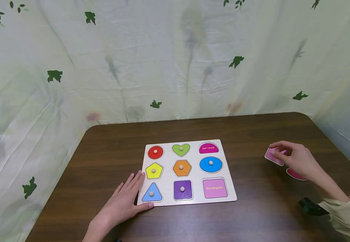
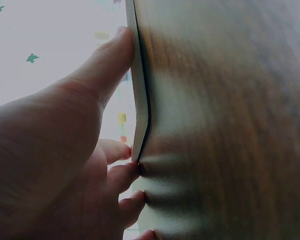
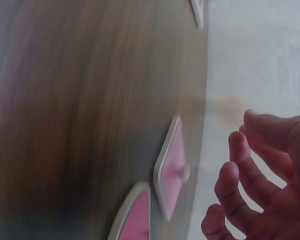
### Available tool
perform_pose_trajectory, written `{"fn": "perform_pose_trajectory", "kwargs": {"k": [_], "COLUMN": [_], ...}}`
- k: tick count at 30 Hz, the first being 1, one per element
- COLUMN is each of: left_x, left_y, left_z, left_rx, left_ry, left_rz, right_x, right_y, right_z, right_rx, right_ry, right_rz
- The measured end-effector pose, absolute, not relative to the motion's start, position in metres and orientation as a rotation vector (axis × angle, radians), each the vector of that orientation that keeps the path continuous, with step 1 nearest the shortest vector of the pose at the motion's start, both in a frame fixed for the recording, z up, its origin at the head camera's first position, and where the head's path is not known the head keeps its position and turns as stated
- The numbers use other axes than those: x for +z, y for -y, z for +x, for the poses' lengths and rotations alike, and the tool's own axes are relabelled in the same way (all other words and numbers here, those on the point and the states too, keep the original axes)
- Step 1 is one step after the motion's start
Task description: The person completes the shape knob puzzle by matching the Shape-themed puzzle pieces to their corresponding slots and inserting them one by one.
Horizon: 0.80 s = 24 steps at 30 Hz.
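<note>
A white shape-puzzle board [image 1: 168,188] with knobbed, coloured pieces lies flat on the table. My left hand [image 1: 123,198] rests at its lower left corner, thumb along the front edge and straight fingers against the left side. At the right, my right hand [image 1: 303,163] hovers with bent fingers over a pink rectangular piece [image 1: 270,155]. The right wrist view shows a gap between those fingers and the rectangular piece's knob [image 3: 185,173]. Partly under that hand lies a dark pink half-round piece [image 1: 294,174]. The board's half-round slot [image 1: 209,150] and rectangular slot [image 1: 215,193] show printed words.
Brown wooden tabletop [image 1: 108,158] extends around the board, with rounded far corners. Behind it hangs a pale curtain [image 1: 175,67] with leaf prints. A black device [image 1: 311,206] sits at the right wrist, beside a beige sleeve [image 1: 344,215].
</note>
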<state>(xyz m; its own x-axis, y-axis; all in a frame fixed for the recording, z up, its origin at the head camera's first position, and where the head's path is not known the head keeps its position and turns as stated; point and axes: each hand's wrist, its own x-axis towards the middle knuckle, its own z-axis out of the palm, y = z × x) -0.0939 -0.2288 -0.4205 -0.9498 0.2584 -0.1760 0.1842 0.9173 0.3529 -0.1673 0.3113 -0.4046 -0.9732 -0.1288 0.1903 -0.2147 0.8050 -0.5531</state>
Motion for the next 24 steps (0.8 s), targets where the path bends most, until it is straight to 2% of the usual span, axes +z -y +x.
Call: {"fn": "perform_pose_trajectory", "kwargs": {"k": [11,24], "left_x": [-0.421,-0.422], "left_y": [0.229,0.23], "left_z": [-0.094,-0.093], "left_rx": [0.49,0.501], "left_ry": [-2.861,-2.866], "left_rz": [0.336,0.346], "right_x": [-0.414,-0.422], "right_y": [-0.347,-0.357], "right_z": [-0.186,-0.203], "right_rx": [0.92,0.912], "right_ry": [2.982,3.12], "right_rz": [0.382,0.4]}}
